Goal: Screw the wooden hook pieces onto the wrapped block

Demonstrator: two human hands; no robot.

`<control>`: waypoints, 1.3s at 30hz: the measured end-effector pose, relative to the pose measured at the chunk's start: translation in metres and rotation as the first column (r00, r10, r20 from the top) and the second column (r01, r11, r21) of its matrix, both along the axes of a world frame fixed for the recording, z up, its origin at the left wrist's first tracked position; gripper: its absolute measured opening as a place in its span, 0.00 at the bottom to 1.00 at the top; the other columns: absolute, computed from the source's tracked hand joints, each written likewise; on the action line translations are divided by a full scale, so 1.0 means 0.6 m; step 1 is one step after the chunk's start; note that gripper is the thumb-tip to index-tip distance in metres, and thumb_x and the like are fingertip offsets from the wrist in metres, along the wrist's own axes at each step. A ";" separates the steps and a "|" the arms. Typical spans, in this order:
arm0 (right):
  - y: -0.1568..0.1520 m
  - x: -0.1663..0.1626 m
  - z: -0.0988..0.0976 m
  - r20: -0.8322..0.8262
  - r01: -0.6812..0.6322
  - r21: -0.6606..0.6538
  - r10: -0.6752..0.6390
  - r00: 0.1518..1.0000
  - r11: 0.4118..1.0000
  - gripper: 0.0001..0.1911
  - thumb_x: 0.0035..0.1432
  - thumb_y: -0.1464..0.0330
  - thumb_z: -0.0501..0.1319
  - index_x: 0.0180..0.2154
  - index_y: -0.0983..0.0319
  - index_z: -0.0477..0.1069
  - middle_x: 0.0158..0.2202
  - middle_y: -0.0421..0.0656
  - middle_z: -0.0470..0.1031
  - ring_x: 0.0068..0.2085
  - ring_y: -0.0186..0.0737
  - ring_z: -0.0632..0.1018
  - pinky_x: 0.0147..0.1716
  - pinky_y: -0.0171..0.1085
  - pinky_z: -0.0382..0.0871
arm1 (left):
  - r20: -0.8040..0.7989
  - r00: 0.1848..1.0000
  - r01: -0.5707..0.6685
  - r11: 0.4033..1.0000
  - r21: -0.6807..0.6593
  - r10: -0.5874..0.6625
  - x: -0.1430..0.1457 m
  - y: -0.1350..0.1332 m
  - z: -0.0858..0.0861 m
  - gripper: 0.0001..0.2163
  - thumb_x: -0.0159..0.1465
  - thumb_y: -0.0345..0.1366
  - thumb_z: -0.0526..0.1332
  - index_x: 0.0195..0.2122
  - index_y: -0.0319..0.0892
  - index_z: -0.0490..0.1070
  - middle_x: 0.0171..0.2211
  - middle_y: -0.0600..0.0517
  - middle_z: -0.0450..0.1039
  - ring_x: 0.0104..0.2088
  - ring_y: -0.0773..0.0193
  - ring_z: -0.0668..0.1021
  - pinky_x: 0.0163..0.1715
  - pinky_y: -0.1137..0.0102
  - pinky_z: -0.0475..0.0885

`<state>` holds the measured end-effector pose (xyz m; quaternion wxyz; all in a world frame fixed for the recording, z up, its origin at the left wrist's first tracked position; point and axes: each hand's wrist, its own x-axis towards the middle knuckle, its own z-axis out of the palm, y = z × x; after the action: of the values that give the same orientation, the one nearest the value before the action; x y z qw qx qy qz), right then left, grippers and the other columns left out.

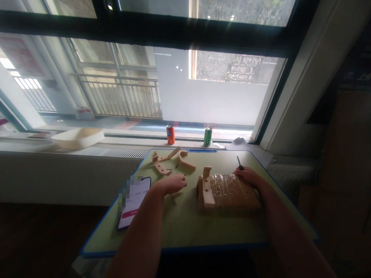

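My right hand (pixel 248 175) is closed around a screwdriver (pixel 239 162), its thin shaft pointing up and away, at the far right corner of a brown block wrapped in clear tape (pixel 235 197). A curved wooden piece with holes (pixel 207 188) lies across the block's left end. To the left, my left hand (pixel 174 183) is closed low over the table; whatever its fingers hold is hidden. Beyond it lie more curved wooden pieces: one with holes (pixel 161 166), a second (pixel 186 162) and a longer bar (pixel 170 155). A small dark screw (pixel 177 166) rests among them.
The light-green table (pixel 180 230) has a blue rim. A phone with a timer (pixel 135 202) lies at its left edge. On the windowsill behind stand an orange can (pixel 170 135), a green can (pixel 207 137) and a cream basin (pixel 78 138). Cardboard (pixel 348 164) stands at the right.
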<state>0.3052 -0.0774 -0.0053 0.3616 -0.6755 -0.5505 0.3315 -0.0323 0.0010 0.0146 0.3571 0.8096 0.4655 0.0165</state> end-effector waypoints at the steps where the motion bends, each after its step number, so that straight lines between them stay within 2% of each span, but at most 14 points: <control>1: 0.000 0.000 -0.001 -0.001 -0.001 -0.003 0.001 1.000 1.000 0.12 0.44 0.60 0.59 0.21 0.62 0.64 0.19 0.38 0.66 0.23 0.33 0.66 0.24 0.34 0.58 | 0.041 0.999 -0.032 0.999 -0.017 0.033 -0.002 0.000 0.002 0.14 0.57 0.42 0.54 0.36 0.39 0.72 0.31 0.48 0.70 0.25 0.66 0.69 0.21 0.73 0.60; 4: 0.000 0.001 -0.001 0.002 0.001 -0.013 -0.001 1.000 1.000 0.12 0.44 0.60 0.59 0.21 0.62 0.64 0.20 0.38 0.66 0.23 0.33 0.66 0.24 0.34 0.58 | 0.217 0.975 -0.034 0.998 -0.056 0.045 -0.003 -0.006 0.013 0.16 0.61 0.42 0.49 0.42 0.40 0.70 0.32 0.49 0.70 0.22 0.70 0.67 0.19 0.75 0.59; 8: 0.000 -0.002 0.003 0.008 0.014 -0.020 -0.014 1.000 1.000 0.12 0.43 0.60 0.60 0.21 0.62 0.64 0.20 0.39 0.67 0.23 0.34 0.66 0.24 0.34 0.58 | 0.483 0.874 0.108 0.991 -0.075 -0.059 0.004 -0.021 0.035 0.17 0.60 0.44 0.54 0.46 0.39 0.68 0.34 0.48 0.72 0.23 0.71 0.68 0.17 0.76 0.59; 10: -0.001 -0.004 0.003 0.007 0.015 -0.015 -0.015 1.000 1.000 0.12 0.43 0.60 0.60 0.20 0.62 0.64 0.20 0.39 0.67 0.23 0.34 0.66 0.24 0.34 0.58 | 0.549 0.834 0.119 0.991 -0.063 -0.065 0.010 -0.028 0.041 0.19 0.60 0.45 0.56 0.47 0.39 0.65 0.33 0.49 0.73 0.21 0.73 0.67 0.16 0.77 0.58; 14: 0.000 -0.003 0.000 0.005 0.021 0.002 -0.021 1.000 1.000 0.12 0.44 0.60 0.59 0.21 0.62 0.64 0.19 0.39 0.67 0.23 0.34 0.66 0.24 0.34 0.58 | 0.561 0.825 0.085 0.996 -0.009 -0.066 0.029 -0.040 0.043 0.16 0.58 0.45 0.59 0.39 0.37 0.67 0.27 0.52 0.72 0.19 0.75 0.64 0.17 0.78 0.57; 17: 0.001 0.001 -0.003 0.011 0.023 0.005 -0.023 1.000 1.000 0.12 0.43 0.60 0.59 0.21 0.62 0.65 0.20 0.38 0.67 0.23 0.34 0.66 0.24 0.34 0.58 | 0.581 0.809 0.071 0.996 0.060 -0.093 0.042 -0.050 0.044 0.14 0.57 0.44 0.60 0.36 0.36 0.71 0.29 0.51 0.71 0.21 0.75 0.65 0.19 0.77 0.58; 23: 0.003 -0.001 -0.001 0.001 0.017 0.006 -0.017 1.000 1.000 0.12 0.44 0.60 0.59 0.21 0.62 0.65 0.20 0.39 0.67 0.23 0.34 0.67 0.24 0.34 0.58 | 0.604 0.782 0.167 0.985 0.030 -0.151 0.054 -0.055 0.041 0.14 0.59 0.40 0.58 0.43 0.38 0.73 0.35 0.49 0.73 0.24 0.74 0.67 0.23 0.76 0.62; 27: 0.005 -0.002 -0.002 -0.001 0.023 0.018 -0.023 1.000 1.000 0.12 0.44 0.60 0.59 0.21 0.63 0.65 0.20 0.39 0.68 0.23 0.34 0.67 0.25 0.34 0.59 | 0.601 0.778 0.135 0.983 0.123 -0.182 0.061 -0.049 0.030 0.14 0.59 0.42 0.59 0.39 0.37 0.74 0.33 0.49 0.73 0.29 0.69 0.72 0.28 0.74 0.65; 31: 0.006 0.001 -0.007 -0.001 0.029 0.026 -0.028 1.000 0.999 0.11 0.44 0.61 0.59 0.22 0.63 0.66 0.21 0.40 0.69 0.24 0.34 0.67 0.25 0.34 0.60 | 0.600 0.766 0.162 0.973 0.168 -0.231 0.067 -0.044 0.019 0.15 0.58 0.43 0.60 0.40 0.38 0.75 0.35 0.48 0.74 0.34 0.65 0.74 0.35 0.71 0.67; 35: 0.008 0.003 -0.008 0.008 0.027 0.025 -0.027 1.000 0.999 0.12 0.44 0.60 0.59 0.21 0.63 0.65 0.20 0.39 0.68 0.23 0.34 0.67 0.24 0.34 0.59 | 0.554 0.801 0.161 0.974 0.162 -0.225 0.067 -0.041 0.016 0.15 0.57 0.43 0.61 0.39 0.37 0.76 0.34 0.47 0.74 0.33 0.64 0.73 0.34 0.71 0.68; 39: 0.011 0.003 -0.007 0.030 0.019 0.019 -0.020 0.999 1.000 0.12 0.44 0.60 0.59 0.21 0.63 0.66 0.20 0.40 0.68 0.24 0.34 0.67 0.25 0.34 0.59 | 0.577 0.776 0.185 0.966 0.178 -0.255 0.068 -0.040 0.015 0.14 0.56 0.42 0.62 0.38 0.37 0.77 0.34 0.46 0.73 0.34 0.64 0.73 0.34 0.70 0.69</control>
<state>0.3070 -0.0709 -0.0093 0.3628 -0.6823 -0.5523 0.3127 0.0082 -0.0230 0.0235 0.4387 0.8308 0.2303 0.2536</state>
